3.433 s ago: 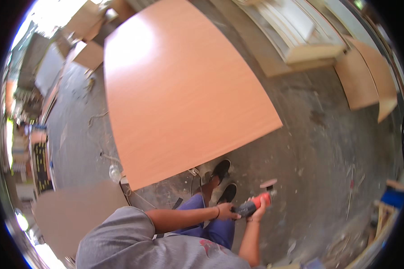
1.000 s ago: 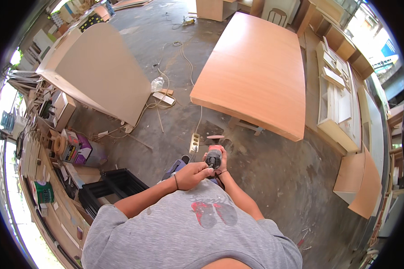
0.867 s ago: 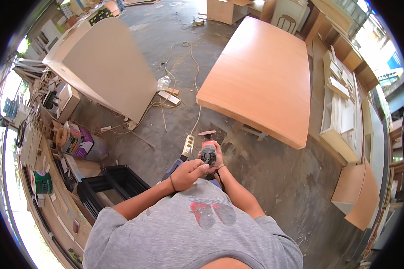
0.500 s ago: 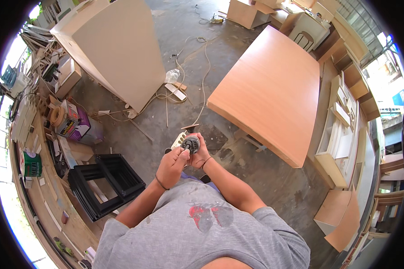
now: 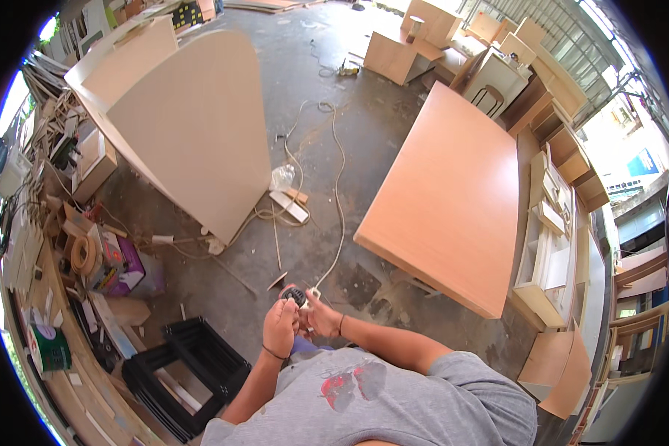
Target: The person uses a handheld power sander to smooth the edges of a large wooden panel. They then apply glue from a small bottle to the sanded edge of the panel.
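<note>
Just in front of my body, my left hand (image 5: 279,325) is closed on a power tool that looks like an angle grinder (image 5: 295,296). Its dark, slotted round end faces up, and a thin brown disc (image 5: 277,280) sticks out at its far side. My right hand (image 5: 322,318) is closed around a cream power strip (image 5: 314,295), close against the tool. A pale cord (image 5: 340,223) runs from the strip away across the floor. My fingers hide the undersides of both things, so whether a plug sits between them cannot be made out.
A large pale panel piece (image 5: 193,134) stands ahead left. To the right is a wood-faced tabletop (image 5: 446,201). Black frames (image 5: 189,372) lie by the left bench (image 5: 67,394). White and brown offcuts (image 5: 290,207) and looping cord are on the floor.
My right hand has gone from the tool to the power strip, now right of the tool. The tool has shifted left and turned in my left hand. My view has tilted up.
</note>
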Demonstrator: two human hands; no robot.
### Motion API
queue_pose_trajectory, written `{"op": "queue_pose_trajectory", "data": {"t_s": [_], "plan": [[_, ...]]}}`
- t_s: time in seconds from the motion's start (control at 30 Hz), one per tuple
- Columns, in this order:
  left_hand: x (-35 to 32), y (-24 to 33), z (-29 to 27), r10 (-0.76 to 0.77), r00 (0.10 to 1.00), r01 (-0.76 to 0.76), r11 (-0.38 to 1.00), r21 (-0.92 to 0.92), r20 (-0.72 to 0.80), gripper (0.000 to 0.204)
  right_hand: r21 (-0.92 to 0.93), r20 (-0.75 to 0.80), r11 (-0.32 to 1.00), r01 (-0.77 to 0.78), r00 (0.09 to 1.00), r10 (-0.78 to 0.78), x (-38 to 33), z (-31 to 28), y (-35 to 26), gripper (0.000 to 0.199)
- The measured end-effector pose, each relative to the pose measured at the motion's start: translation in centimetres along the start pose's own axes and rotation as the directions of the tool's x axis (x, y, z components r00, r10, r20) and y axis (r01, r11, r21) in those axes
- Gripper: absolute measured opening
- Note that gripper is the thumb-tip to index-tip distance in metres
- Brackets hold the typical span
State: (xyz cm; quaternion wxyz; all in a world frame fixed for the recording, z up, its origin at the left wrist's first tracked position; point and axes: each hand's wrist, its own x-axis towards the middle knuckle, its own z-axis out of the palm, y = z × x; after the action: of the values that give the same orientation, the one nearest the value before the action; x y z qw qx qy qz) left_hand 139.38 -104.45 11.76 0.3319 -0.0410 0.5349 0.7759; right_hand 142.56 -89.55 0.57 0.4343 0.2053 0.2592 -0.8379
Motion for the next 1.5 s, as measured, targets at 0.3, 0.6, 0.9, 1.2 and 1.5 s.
{"op": "queue_pose_trajectory", "data": {"t_s": [0.3, 0.6, 0.9, 1.2, 1.5], "plan": [[7.6, 0.4, -6.4, -0.142, 0.966, 0.071, 0.949, -0.307, -0.216, 0.014, -0.928, 0.238, 0.227, 0.296, 0.938, -0.251, -0.1, 4.8, -1.1, 0.030], [10.5, 0.3, -8.8, -0.149, 0.966, 0.014, 0.843, -0.538, -0.209, 0.021, -0.942, 0.200, 0.218, 0.256, 0.947, -0.250, 3.2, 7.9, -7.5, 0.037], [11.8, -0.9, -13.3, -0.169, 0.944, 0.025, 0.893, -0.450, -0.284, 0.011, -0.997, -0.006, 0.078, 0.006, 0.988, -0.152, 1.2, -0.6, -6.2, 0.055], [15.3, -6.2, -19.8, -0.345, 0.876, 0.193, 0.892, -0.410, -0.338, 0.026, -0.833, -0.553, 0.364, -0.418, 0.597, -0.581, -9.8, -17.9, 2.1, 0.054], [15.2, -10.3, -26.8, -0.482, 0.733, 0.079, 0.762, -0.643, -0.481, 0.025, -0.344, -0.933, 0.791, -0.506, 0.278, -0.228, -17.1, -24.6, 13.1, 0.041]]}}
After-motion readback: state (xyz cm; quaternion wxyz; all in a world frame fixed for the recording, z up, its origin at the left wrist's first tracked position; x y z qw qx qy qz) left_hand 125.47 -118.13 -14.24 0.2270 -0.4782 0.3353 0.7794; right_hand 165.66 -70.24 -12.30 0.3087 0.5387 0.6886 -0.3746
